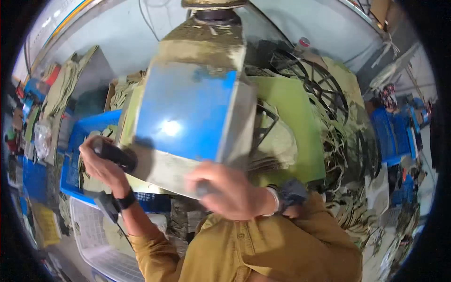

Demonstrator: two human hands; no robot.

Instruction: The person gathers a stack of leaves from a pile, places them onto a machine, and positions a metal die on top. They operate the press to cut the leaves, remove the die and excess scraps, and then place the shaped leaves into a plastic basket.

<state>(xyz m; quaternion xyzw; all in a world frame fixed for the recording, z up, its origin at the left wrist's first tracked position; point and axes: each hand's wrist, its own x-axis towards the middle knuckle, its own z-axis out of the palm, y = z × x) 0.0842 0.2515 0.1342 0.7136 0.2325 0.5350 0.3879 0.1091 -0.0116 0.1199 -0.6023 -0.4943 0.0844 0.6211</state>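
A swing-arm press head (141,160) with a blue panel on top (185,113) fills the middle of the view. My left hand (104,165) is wrapped around the black handle (115,154) at its left corner. At the front edge, my right hand (230,190) is blurred but curled around a dark grey handle (205,189). Beneath the head lies a green cutting board (307,136). On it, right of the head, are a pale cut piece (277,138) and a black cutting die (267,124), partly hidden by the press.
A blue crate (69,164) holding pieces stands on the left, with a white basket (94,239) below it. Black metal dies (329,87) and tangled offcuts (336,145) crowd the board's right side. A wall (127,35) rises behind.
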